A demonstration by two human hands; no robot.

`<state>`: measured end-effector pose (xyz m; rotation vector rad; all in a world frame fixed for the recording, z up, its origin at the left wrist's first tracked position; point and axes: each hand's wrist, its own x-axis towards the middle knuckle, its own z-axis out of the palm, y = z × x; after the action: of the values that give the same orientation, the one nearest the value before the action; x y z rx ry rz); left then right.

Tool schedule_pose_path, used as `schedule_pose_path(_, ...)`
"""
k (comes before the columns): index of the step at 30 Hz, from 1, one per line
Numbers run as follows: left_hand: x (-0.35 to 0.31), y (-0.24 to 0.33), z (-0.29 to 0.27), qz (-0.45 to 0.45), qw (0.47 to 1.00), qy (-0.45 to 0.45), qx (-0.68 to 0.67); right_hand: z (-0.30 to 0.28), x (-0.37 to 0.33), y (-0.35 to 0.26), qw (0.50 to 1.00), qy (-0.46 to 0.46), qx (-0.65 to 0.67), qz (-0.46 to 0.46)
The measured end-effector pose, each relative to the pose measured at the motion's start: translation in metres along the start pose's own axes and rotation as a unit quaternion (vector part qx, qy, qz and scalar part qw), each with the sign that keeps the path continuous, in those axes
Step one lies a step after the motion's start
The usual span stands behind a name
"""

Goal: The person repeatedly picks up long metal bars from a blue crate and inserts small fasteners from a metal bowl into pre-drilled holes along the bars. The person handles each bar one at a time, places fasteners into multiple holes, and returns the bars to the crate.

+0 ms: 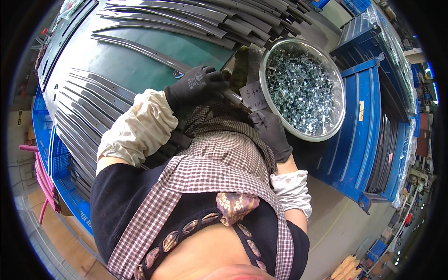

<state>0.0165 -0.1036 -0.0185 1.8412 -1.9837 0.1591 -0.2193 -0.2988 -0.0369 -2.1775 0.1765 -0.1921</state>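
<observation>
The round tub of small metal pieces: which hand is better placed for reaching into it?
Probably the right hand: it is close beside the tub. The left hand is farther away, closed around a long dark strip.

Long, glossy dark strip (158,57), aslant

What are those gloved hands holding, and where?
The left hand grips a long dark strip partway along, nearer its lower end; the right hand is at that end, but its exact hold is hidden.
</observation>
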Motion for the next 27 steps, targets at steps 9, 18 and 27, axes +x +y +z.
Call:
schedule_pose_path(9,-0.001,0.003,-0.002,-0.015,1.000,-0.012,0.004,-0.008,-0.001,-0.007,0.999,-0.030,0.007,0.022)
schedule_pose_path(18,0.000,0.003,-0.001,-0.021,0.999,-0.011,0.026,0.003,0.020,-0.040,0.955,0.049,-0.276,-0.096)
schedule_pose_path(27,-0.001,0.008,-0.008,-0.031,1.000,0.002,0.003,-0.041,-0.019,-0.002,0.981,0.095,-0.163,-0.042)
